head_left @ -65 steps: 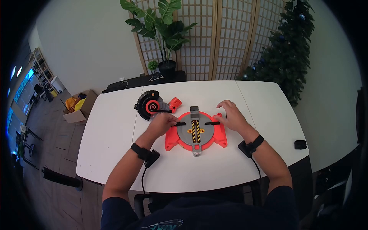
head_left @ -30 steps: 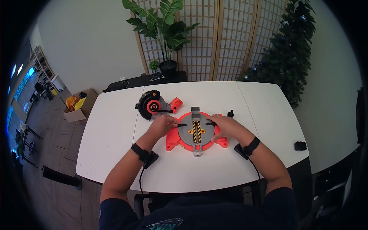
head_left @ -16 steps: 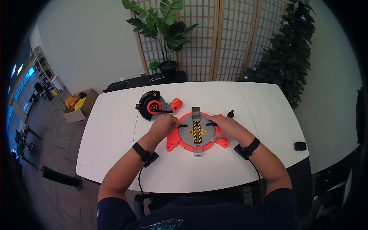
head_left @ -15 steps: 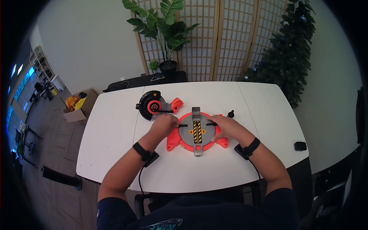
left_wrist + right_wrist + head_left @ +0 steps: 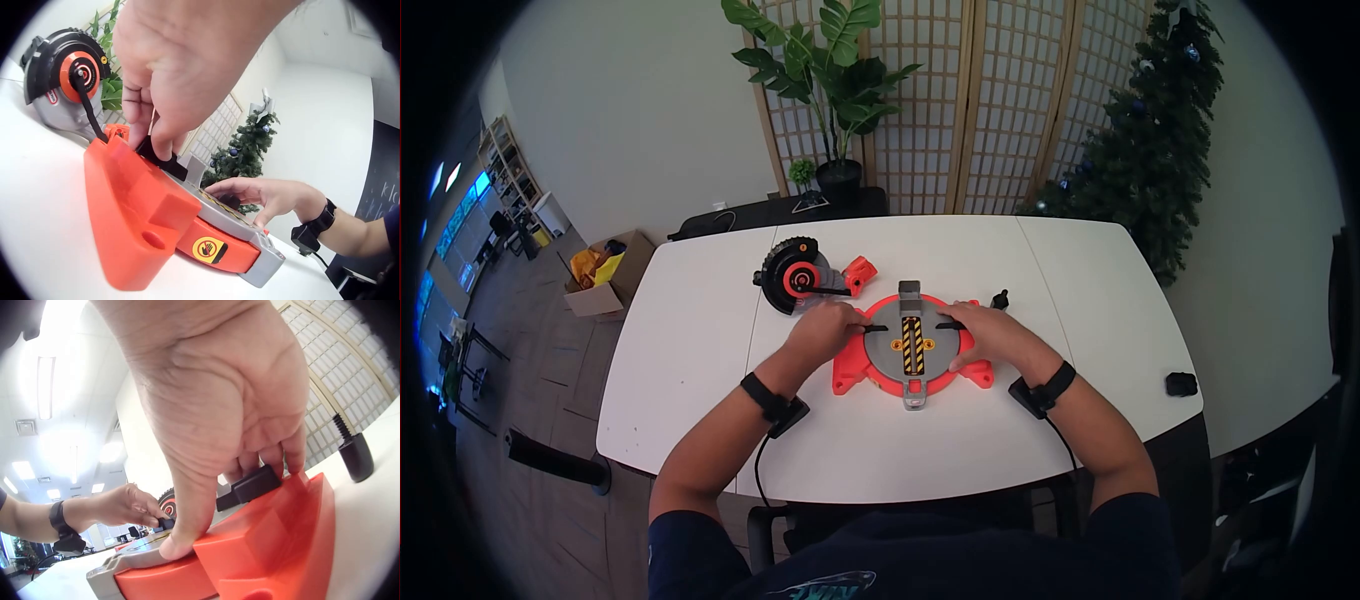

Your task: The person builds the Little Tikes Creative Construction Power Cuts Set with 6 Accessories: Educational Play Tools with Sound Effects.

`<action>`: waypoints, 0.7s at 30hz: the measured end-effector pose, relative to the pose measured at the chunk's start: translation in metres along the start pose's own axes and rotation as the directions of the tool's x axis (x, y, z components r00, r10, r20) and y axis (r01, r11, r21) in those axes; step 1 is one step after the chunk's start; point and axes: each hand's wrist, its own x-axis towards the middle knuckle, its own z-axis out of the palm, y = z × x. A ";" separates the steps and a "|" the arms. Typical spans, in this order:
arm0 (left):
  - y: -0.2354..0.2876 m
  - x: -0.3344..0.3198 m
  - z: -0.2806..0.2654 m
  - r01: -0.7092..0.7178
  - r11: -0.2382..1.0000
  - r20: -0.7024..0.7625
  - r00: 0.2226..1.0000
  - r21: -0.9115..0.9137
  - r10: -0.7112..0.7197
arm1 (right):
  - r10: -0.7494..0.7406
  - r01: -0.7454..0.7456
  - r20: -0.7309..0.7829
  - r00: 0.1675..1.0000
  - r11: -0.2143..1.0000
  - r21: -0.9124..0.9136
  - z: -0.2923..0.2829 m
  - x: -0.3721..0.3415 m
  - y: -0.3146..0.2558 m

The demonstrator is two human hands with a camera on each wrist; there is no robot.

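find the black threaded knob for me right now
In the head view, the black threaded knob is on the white table, just beyond the right hand, off the far right corner of the orange base.

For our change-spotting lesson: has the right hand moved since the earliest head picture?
Yes: against the orange base, the right hand has moved left and toward the person.

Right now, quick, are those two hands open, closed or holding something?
Left hand: closed, pinching a black plastic piece.
Right hand: open, resting on the orange-and-grey plastic base with the round top.
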 end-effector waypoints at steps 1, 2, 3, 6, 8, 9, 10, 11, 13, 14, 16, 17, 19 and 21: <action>0.002 0.000 -0.004 0.016 1.000 0.045 0.999 -0.001 -0.016 | -0.012 0.012 -0.004 1.000 1.000 0.007 0.001 0.001 0.002; 0.003 0.000 -0.008 0.030 1.000 0.090 0.995 -0.001 -0.030 | -0.011 0.011 -0.007 1.000 1.000 0.006 0.001 0.001 0.004; 0.007 0.001 -0.015 0.027 1.000 0.090 0.996 0.000 -0.027 | -0.022 0.022 -0.008 1.000 1.000 0.009 0.002 0.001 0.005; 0.009 0.004 -0.032 0.183 0.978 0.141 0.976 -0.101 -0.167 | -0.036 0.036 -0.015 0.999 0.999 0.011 0.005 0.001 0.008; -0.002 0.008 -0.040 0.326 0.940 -0.035 0.943 -0.099 -0.331 | -0.040 0.041 -0.021 0.999 0.999 0.010 0.006 0.002 0.009; -0.010 0.009 -0.044 0.326 0.940 -0.035 0.943 -0.099 -0.331 | -0.035 0.035 -0.015 0.999 0.999 0.015 0.005 0.001 0.008; -0.021 0.010 -0.047 0.300 0.943 -0.160 0.933 -0.146 -0.321 | -0.030 0.030 -0.008 1.000 0.999 0.021 0.004 0.001 0.008; -0.031 0.011 -0.051 0.266 0.945 -0.282 0.907 -0.189 -0.312 | -0.029 0.029 -0.009 1.000 0.999 0.021 0.004 0.001 0.008; -0.045 0.012 -0.059 0.303 0.947 -0.359 0.876 -0.106 -0.321 | -0.038 0.038 -0.022 0.999 0.999 0.001 0.005 -0.001 0.008; -0.053 0.012 -0.063 0.345 0.938 -0.435 0.841 -0.026 -0.322 | -0.039 0.039 -0.023 0.999 0.999 0.001 0.004 -0.001 0.007; -0.076 0.011 -0.059 0.382 0.924 -0.474 0.818 0.020 -0.327 | -0.029 0.029 -0.026 0.999 1.000 -0.005 0.003 -0.002 0.005; -0.089 0.010 -0.056 0.419 0.906 -0.513 0.792 0.065 -0.330 | -0.029 0.029 -0.026 0.999 1.000 -0.005 0.003 -0.002 0.005; -0.106 0.010 -0.055 0.471 0.881 -0.464 0.791 0.046 -0.398 | -0.020 0.020 -0.018 1.000 1.000 0.004 0.003 -0.003 0.005; -0.134 0.010 -0.046 0.473 0.830 -0.251 0.800 -0.295 -0.545 | -0.025 0.025 -0.012 1.000 1.000 0.009 0.003 -0.002 0.005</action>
